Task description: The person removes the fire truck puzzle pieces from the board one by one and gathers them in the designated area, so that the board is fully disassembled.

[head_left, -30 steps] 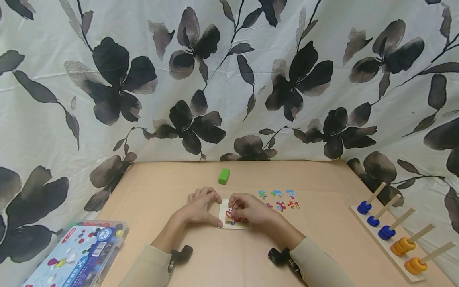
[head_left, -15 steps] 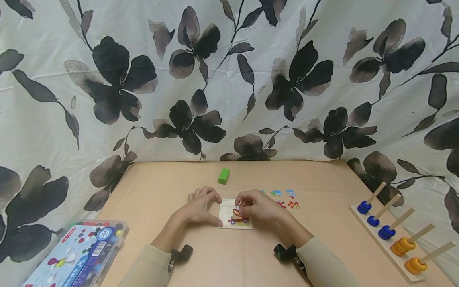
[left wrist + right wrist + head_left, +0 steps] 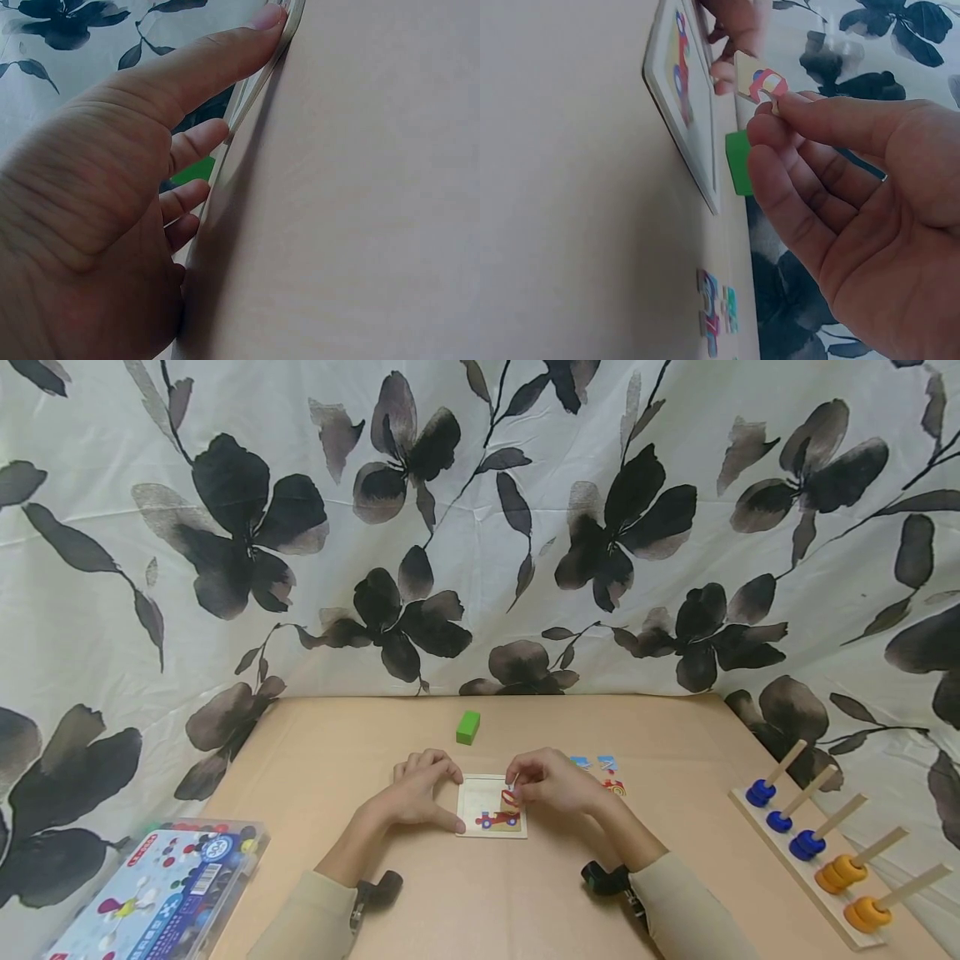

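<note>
A small puzzle tray point(image 3: 472, 789) with a pale rim lies in front of me, and a red-and-blue vehicle picture point(image 3: 495, 820) fills its lower part. My left hand point(image 3: 420, 795) rests at the tray's left side, thumb and index finger spread along that edge; in the left wrist view the thumb point(image 3: 217, 60) touches the rim. Between thumb and fingertips, my right hand point(image 3: 558, 785) pinches a puzzle piece point(image 3: 754, 79) with red and yellow print. It is held tilted over the tray's right side. Loose puzzle pieces point(image 3: 607, 763) lie right of the tray, partly hidden behind the right hand.
A green block point(image 3: 468, 727) stands behind the tray. At the front left is a clear plastic box point(image 3: 157, 893) with a printed cover. On the right stands a wooden peg rack point(image 3: 813, 868) with blue and orange rings. A floral cloth point(image 3: 480, 527) hangs behind the table.
My right hand has moved right across the tray with the puzzle piece, uncovering the vehicle picture and covering more of the loose pieces. The left hand has stayed at the tray's edge.
</note>
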A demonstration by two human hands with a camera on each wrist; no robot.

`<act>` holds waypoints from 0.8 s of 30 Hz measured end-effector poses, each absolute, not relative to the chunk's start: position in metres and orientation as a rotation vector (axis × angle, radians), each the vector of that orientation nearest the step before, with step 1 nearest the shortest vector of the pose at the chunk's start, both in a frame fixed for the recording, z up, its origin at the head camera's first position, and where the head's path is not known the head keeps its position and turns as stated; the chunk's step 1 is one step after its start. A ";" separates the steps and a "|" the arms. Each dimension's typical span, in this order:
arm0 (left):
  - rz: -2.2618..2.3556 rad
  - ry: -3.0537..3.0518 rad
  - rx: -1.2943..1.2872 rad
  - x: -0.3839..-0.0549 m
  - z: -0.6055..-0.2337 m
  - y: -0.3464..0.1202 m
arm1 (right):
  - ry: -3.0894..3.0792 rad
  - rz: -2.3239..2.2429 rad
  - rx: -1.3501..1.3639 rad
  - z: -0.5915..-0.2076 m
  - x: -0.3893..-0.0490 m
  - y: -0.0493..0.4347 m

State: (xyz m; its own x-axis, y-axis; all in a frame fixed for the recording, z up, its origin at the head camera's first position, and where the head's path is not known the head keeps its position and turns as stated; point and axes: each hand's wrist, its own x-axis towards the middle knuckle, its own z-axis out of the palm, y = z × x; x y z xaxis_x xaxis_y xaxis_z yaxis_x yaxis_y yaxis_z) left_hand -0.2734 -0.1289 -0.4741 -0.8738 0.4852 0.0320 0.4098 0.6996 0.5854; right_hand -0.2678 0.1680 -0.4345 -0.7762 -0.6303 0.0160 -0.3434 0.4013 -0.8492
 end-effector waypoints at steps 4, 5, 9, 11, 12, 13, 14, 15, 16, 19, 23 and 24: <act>0.907 2.780 0.740 -0.273 -0.474 -0.129 | 2.388 -1.297 -0.858 -0.433 -0.269 0.174; 0.904 2.781 0.741 -0.273 -0.474 -0.129 | 2.401 -1.286 -0.863 -0.432 -0.270 0.176; 0.892 2.783 0.738 -0.274 -0.476 -0.129 | 2.425 -1.266 -0.853 -0.430 -0.271 0.182; 0.887 2.782 0.732 -0.274 -0.476 -0.129 | 2.435 -1.259 -0.853 -0.429 -0.272 0.185; 0.885 2.782 0.729 -0.274 -0.476 -0.130 | 2.435 -1.261 -0.852 -0.429 -0.272 0.186; 0.885 2.781 0.728 -0.274 -0.477 -0.130 | 2.434 -1.262 -0.856 -0.428 -0.272 0.188; 0.885 2.780 0.725 -0.274 -0.477 -0.130 | 2.434 -1.263 -0.851 -0.428 -0.273 0.189; 0.885 2.781 0.725 -0.274 -0.476 -0.130 | 2.434 -1.264 -0.847 -0.428 -0.273 0.190; 0.885 2.782 0.725 -0.274 -0.476 -0.130 | 2.430 -1.268 -0.841 -0.427 -0.273 0.191; 0.894 2.780 0.719 -0.274 -0.476 -0.130 | 2.433 -1.259 -0.822 -0.427 -0.273 0.193; 0.899 2.772 0.707 -0.273 -0.475 -0.129 | 2.448 -1.236 -0.820 -0.427 -0.274 0.197; 0.895 2.772 0.707 -0.273 -0.475 -0.129 | 2.444 -1.235 -0.822 -0.428 -0.274 0.198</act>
State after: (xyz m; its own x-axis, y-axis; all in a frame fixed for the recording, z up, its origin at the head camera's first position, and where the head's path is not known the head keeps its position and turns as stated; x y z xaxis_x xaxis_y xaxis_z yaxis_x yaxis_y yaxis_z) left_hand -0.2735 -0.1294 -0.4745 -0.8790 0.4769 0.0072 0.3909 0.7118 0.5835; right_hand -0.2742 0.1981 -0.4276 -0.7983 -0.6023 0.0054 -0.3615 0.4720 -0.8041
